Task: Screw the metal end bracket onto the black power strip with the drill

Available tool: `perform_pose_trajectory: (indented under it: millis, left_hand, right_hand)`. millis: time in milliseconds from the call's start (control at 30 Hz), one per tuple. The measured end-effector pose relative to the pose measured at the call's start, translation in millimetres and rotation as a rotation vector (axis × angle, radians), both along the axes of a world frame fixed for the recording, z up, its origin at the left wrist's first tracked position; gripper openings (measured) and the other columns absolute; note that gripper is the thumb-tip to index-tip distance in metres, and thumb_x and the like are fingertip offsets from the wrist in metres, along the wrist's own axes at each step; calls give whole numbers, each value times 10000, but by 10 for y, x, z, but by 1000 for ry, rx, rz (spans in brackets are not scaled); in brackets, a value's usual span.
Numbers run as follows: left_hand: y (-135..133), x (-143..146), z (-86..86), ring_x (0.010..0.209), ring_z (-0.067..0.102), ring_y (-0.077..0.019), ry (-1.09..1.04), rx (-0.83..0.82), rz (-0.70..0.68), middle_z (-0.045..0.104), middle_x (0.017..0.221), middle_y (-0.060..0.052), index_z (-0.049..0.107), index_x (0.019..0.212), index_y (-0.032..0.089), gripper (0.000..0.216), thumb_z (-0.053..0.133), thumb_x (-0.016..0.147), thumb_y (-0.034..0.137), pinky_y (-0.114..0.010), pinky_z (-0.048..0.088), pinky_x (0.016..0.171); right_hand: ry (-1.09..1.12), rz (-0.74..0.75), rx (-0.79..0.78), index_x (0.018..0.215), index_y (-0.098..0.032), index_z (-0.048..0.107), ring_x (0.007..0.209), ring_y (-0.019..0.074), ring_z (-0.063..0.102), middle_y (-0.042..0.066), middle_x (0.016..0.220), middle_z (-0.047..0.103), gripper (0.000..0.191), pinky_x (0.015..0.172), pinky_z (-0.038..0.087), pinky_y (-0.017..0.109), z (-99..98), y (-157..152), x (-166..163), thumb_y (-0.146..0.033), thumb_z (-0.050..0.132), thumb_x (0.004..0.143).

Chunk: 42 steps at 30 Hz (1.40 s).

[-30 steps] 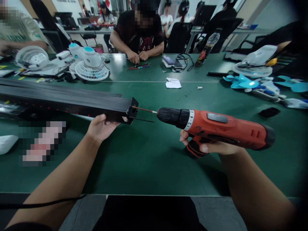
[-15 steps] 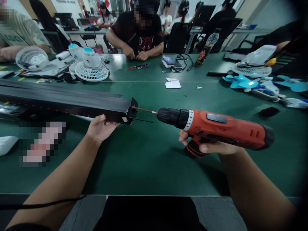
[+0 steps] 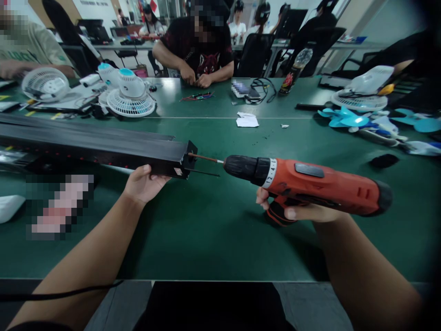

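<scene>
My left hand (image 3: 144, 184) grips the underside of a long black metal bar (image 3: 93, 146) near its right end, holding it above the green table (image 3: 213, 230). My right hand (image 3: 299, 210) is wrapped round the handle of a red cordless drill (image 3: 310, 184). The drill lies level and points left. Its thin bit (image 3: 206, 158) reaches the black end cap (image 3: 190, 158) of the bar.
Small white desk fans (image 3: 129, 94) and parts lie at the back left, blue fan blades (image 3: 347, 118) at the right. White paper scraps (image 3: 247, 120) sit mid-table. A person in a black shirt (image 3: 201, 50) handles wires opposite; another person's arm is at far left.
Almost nothing has moved; the drill and bar keep the same position. The person opposite has shifted their hands slightly.
</scene>
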<state>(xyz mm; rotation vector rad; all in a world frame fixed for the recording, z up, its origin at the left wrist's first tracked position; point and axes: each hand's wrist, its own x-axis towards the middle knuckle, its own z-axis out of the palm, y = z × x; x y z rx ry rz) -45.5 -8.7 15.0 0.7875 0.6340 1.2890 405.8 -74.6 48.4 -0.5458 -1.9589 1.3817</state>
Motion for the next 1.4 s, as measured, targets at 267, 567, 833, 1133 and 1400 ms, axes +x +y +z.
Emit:
perform_pose_trajectory:
  millis: [267,567,833,1133,1400]
  left_hand:
    - [25,-34,-25,499,529,-108,16,29,-25,422,500,90,648,650,227,454,1081,626,363,-329,675,727]
    - [14,-8,-9,502,518,-95,3,20,-16,426,496,93,666,652,224,464,1104,597,368,-311,686,750]
    - [11,-12,-23,503,529,-109,6,18,4,385,492,92,617,620,229,486,1085,610,356,-336,690,755]
    - [13,1,0,496,513,-105,14,27,-4,409,490,89,618,610,231,491,1087,606,374,-326,683,726]
    - [7,0,13,507,531,-97,17,16,-12,409,479,87,655,618,223,481,1107,585,385,-306,698,760]
  right_hand:
    - [-20,5,18,1384,-266,791,897,237,799,115,1178,822,426,724,740,358,26,10,4,-468,882,1020]
    - [9,38,9,1425,-269,771,848,215,789,114,1192,824,451,664,717,322,-8,23,7,-456,872,1027]
    - [-14,18,39,1374,-277,781,899,247,796,108,1149,827,388,681,721,351,17,29,3,-441,854,1031]
    - [-28,24,24,1380,-262,779,846,216,781,106,1155,828,396,655,702,313,33,24,5,-426,862,1030]
    - [-16,30,32,1369,-269,783,868,229,779,100,1129,821,405,630,694,308,39,32,-12,-435,876,1011]
